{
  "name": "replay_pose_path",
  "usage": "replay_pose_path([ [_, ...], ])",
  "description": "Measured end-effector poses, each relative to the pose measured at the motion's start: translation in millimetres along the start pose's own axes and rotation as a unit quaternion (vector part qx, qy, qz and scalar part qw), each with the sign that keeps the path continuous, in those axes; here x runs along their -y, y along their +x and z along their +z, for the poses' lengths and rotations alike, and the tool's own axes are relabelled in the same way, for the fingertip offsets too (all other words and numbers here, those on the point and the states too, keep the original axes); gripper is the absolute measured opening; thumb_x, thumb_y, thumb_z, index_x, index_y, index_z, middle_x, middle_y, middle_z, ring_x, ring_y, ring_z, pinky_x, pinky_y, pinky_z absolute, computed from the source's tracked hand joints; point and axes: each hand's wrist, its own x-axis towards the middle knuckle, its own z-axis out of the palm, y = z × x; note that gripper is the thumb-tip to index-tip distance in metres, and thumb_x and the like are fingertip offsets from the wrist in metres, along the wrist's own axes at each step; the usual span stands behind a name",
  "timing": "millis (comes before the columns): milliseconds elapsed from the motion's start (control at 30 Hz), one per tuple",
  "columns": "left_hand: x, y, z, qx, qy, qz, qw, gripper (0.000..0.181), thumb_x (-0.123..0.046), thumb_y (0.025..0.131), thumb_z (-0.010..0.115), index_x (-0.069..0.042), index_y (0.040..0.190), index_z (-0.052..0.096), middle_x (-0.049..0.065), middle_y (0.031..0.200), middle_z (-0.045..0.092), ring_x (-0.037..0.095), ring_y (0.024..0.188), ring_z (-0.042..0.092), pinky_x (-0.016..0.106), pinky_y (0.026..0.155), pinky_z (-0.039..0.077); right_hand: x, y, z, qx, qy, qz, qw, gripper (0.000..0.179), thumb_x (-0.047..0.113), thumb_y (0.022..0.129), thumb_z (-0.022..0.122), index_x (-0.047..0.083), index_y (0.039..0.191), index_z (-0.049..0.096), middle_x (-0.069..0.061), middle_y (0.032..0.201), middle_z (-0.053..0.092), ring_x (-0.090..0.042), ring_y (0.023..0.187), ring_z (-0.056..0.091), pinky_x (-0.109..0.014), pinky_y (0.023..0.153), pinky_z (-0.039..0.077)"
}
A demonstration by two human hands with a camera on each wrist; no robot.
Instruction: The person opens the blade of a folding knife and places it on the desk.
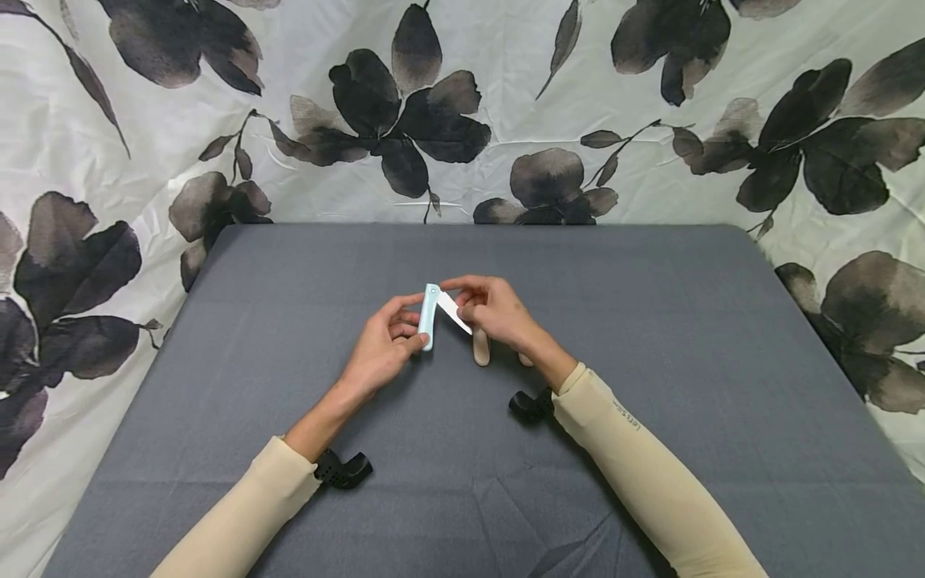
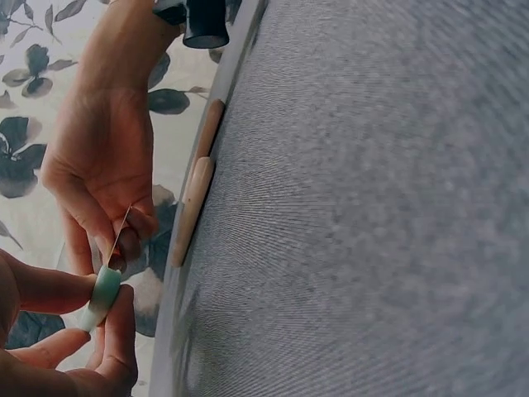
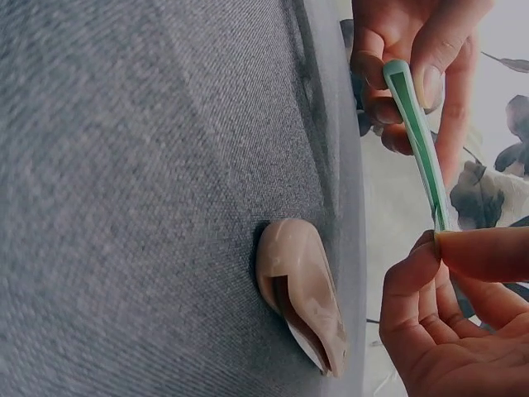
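So there's a little folding knife [image 1: 429, 319] up in the air over the grey desk [image 1: 275, 321], roughly mid-desk from side to side, with a hand on each end of the job. It's half open: pale mint handle, white blade [image 1: 454, 311] sticking out at an angle, so the whole thing makes a narrow upside-down V from the head view.

The left hand [image 1: 385, 343] has the handle pinched between thumb and fingers, thumb down at the bottom end. The right hand [image 1: 499, 308] is pinching the blade, with its index finger stretched over to the pivot end of the handle (the right wrist view shows the long green slot in the handle pretty nicely).

Down on the desk, below and behind the right hand, there are two beige pieces [image 1: 481, 348] poking out. Can't tell if they're joined, since the hand covers the middle. The nearer look from the right wrist shows beige with a dark slot and a thin edge in it.

Both arms have cream sleeves [image 1: 636, 466] (the right one has small lettering), plus black wrist cameras [image 1: 344, 470]. Behind the desk hangs a white cloth [image 1: 303, 48] with dark flowers.
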Motion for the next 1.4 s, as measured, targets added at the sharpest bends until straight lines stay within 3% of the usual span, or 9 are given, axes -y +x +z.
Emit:
replay_pose_path([
  [267, 3.2, -2.1, -1.6, -0.001, 0.001, -0.002, 1.0000, 0.061, 0.004, 0.093, 0.069, -0.010, 0.150, 0.053, 0.020, 0.120, 0.063, 0.022, 0.095, 0.065, 0.018, 0.074, 0.053, -2.9, 2.6, 0.1, -0.007, 0.002, -0.003, 1.0000, 0.041, -0.007, 0.091, 0.058, 0.006, 0.128, 0.071, -0.012, 0.094, 0.069, -0.014, 0.069, 0.058, -0.023, 0.058, 0.045],
  [600, 5.0, -5.0, 0.3, 0.003, 0.002, -0.006, 1.0000, 0.060, 0.004, 0.093, 0.069, -0.009, 0.150, 0.053, 0.021, 0.118, 0.064, 0.019, 0.092, 0.066, 0.022, 0.074, 0.055, -5.5, 3.6, -7.1, 0.000, -0.033, -0.007, 0.9994, 0.039, -0.007, 0.092, 0.055, 0.006, 0.123, 0.076, -0.016, 0.100, 0.071, -0.017, 0.081, 0.060, -0.024, 0.067, 0.046],
  [833, 6.8, -4.8, 4.4, 0.001, -0.004, -0.006, 1.0000, 0.061, 0.004, 0.093, 0.069, -0.011, 0.150, 0.053, 0.020, 0.117, 0.064, 0.019, 0.091, 0.065, 0.023, 0.074, 0.054, -6.7, 1.3, -9.9, 0.005, -0.027, -0.001, 0.9996, 0.038, -0.005, 0.095, 0.053, 0.006, 0.124, 0.075, -0.015, 0.099, 0.070, -0.019, 0.078, 0.055, -0.028, 0.068, 0.044],
  [1267, 9.3, -7.0, 9.1, -0.015, -0.022, 0.000, 0.9996, 0.063, 0.007, 0.091, 0.068, -0.012, 0.149, 0.054, 0.018, 0.116, 0.062, 0.017, 0.091, 0.064, 0.021, 0.073, 0.053, -8.7, -4.2, -10.4, 0.004, -0.013, 0.023, 0.9996, 0.029, 0.008, 0.100, 0.058, 0.009, 0.125, 0.072, -0.011, 0.095, 0.070, -0.027, 0.080, 0.055, -0.037, 0.068, 0.049],
  [1400, 8.4, -6.3, 10.0, -0.018, -0.027, 0.001, 0.9995, 0.063, 0.006, 0.091, 0.068, -0.013, 0.149, 0.054, 0.017, 0.117, 0.062, 0.017, 0.092, 0.064, 0.021, 0.073, 0.053, -10.5, -4.4, -11.7, -0.001, -0.026, 0.021, 0.9994, 0.024, 0.014, 0.101, 0.062, 0.010, 0.122, 0.073, -0.014, 0.097, 0.071, -0.028, 0.082, 0.061, -0.041, 0.068, 0.055],
])
